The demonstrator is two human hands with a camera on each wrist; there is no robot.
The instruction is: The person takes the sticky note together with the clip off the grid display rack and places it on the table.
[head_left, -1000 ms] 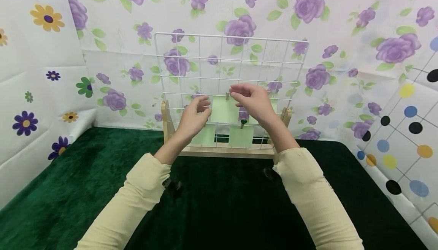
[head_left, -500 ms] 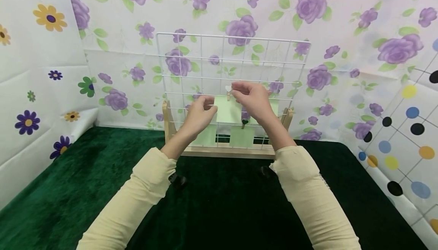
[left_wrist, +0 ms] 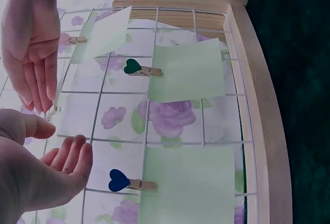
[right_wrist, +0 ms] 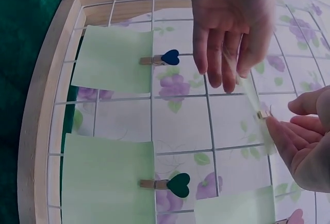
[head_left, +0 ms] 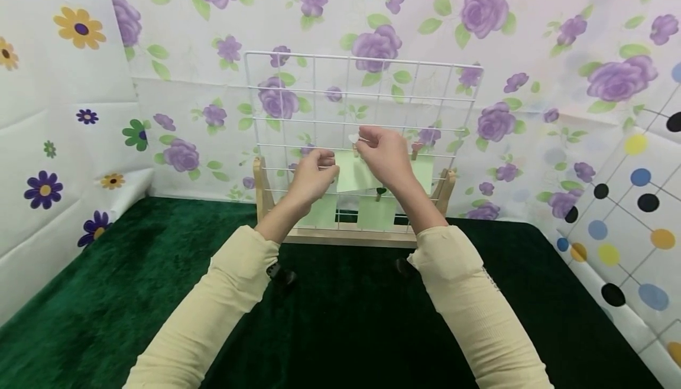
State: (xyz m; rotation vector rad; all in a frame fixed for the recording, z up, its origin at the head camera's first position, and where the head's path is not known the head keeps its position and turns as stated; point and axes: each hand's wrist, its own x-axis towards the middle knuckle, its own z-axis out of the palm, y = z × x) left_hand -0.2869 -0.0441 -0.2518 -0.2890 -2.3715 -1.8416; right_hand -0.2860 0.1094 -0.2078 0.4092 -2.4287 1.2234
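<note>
A white wire grid [head_left: 401, 98] in a wooden stand [head_left: 351, 236] carries several pale green paper notes. My right hand [head_left: 387, 155] pinches a small clothespin with a white heart [head_left: 353, 138] at the top edge of the middle note [head_left: 348, 173]. My left hand [head_left: 311, 179] holds that note's left edge, which passes between thumb and fingers in the right wrist view. Below, a clothespin with a green heart [left_wrist: 132, 66] holds one note [left_wrist: 188, 72], and one with a blue heart [left_wrist: 119, 180] holds another note [left_wrist: 188, 185].
To the right hangs a note [head_left: 424, 170] under a pink-heart clothespin [head_left: 415, 150]. A dark green cloth [head_left: 340, 318] covers the table. Flowered sheeting [head_left: 175, 105] stands behind the grid, and dotted sheeting [head_left: 633, 200] on the right.
My left hand has moved slightly right to the middle note's edge. My right hand has shifted slightly left, uncovering the pink-heart clothespin. The middle note now sits a little tilted.
</note>
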